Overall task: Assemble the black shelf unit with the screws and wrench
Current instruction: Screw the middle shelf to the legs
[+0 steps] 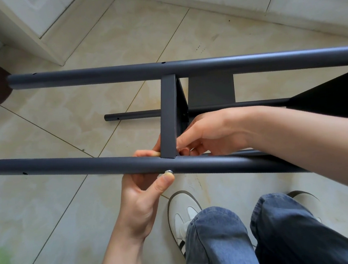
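Fingers (166, 179) of left hand (141, 200) curled round near tube (87, 166), thumb at silver screw (168, 171); right hand (200, 133) pinching crossbar (169, 119) end. Black shelf frame (205, 65) held sideways above tiled floor (62, 120).

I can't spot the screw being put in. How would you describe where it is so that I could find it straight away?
Find the nearer black pole running across the picture in front of the knees. Follow it to where the upright crosspiece meets it. Just below that joint, the screw is the small shiny silver head on the pole's near side, under the left hand's thumb tip.
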Demonstrator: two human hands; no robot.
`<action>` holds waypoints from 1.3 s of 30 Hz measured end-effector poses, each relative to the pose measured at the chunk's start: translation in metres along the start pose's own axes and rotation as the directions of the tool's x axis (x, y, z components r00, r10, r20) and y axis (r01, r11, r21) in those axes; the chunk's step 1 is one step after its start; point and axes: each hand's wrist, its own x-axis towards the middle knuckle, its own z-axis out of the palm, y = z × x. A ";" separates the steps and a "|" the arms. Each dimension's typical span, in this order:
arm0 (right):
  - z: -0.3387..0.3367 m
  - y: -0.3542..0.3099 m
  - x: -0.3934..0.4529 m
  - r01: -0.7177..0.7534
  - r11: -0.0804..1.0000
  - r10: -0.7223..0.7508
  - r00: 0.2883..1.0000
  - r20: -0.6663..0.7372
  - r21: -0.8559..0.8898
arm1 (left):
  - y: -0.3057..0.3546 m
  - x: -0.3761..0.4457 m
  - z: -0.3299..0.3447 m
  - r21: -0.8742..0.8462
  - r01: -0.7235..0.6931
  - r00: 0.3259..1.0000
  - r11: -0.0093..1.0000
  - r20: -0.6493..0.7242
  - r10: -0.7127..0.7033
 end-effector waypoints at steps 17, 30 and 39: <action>0.005 0.000 -0.002 0.021 0.999 -0.026 0.994 -0.103 -0.044 | 0.000 -0.001 -0.001 0.011 0.021 1.000 1.000 -0.004 -0.021; 0.007 -0.004 -0.018 0.053 0.990 -0.082 0.971 -0.223 -0.134 | -0.001 -0.002 0.001 -0.025 0.026 1.000 0.999 -0.002 -0.026; -0.010 -0.029 -0.077 0.234 0.814 -0.447 0.837 -0.316 -0.532 | -0.007 -0.013 0.006 -0.067 0.029 0.996 0.997 -0.084 -0.035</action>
